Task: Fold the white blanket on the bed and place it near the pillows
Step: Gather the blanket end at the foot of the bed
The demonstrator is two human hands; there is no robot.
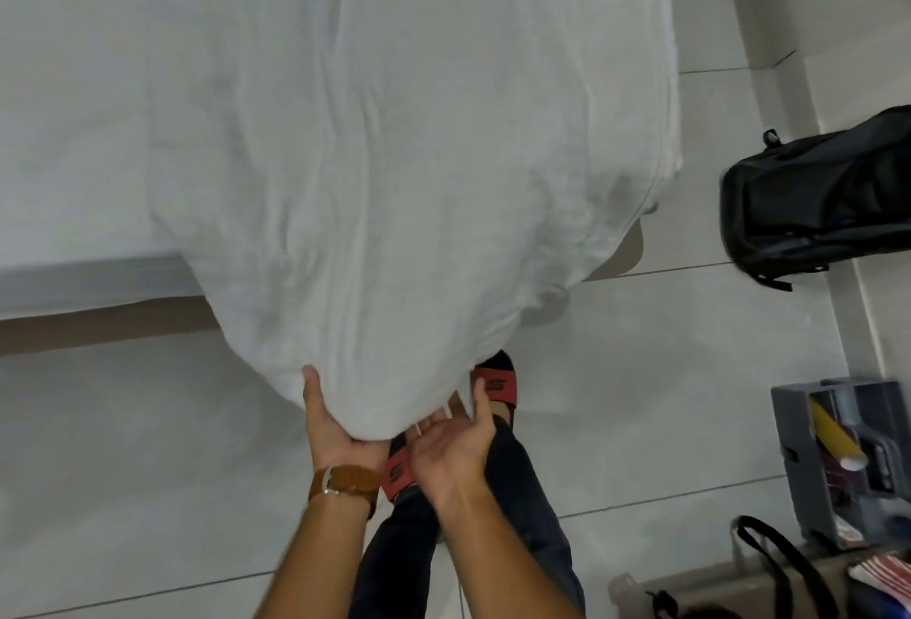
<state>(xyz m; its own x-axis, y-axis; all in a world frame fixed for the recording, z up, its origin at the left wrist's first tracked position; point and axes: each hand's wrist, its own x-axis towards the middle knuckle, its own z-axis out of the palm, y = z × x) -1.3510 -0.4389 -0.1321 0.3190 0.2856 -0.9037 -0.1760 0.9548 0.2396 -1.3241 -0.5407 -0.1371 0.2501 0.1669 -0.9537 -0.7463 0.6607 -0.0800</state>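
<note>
Pale floor tiles (148, 470) surround a bed (74, 125) at far left. The white blanket (394, 150) hangs off the bed's near edge. The left hand (340, 431), with a brown-strapped watch (342, 483), has its grip closed on the blanket's lowest fold; the right hand (456, 446) is spread wide, palm up, just under the fabric. A black backpack (818, 199) lies at right.

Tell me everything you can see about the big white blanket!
The white blanket looks soft, thin and wrinkly, like cotton. It lies spread over the bed and hangs off the bed's end toward the floor. Its lowest edge is bunched up. The left hand grips that edge from below, and the right hand is open, palm up, just under it.
</note>
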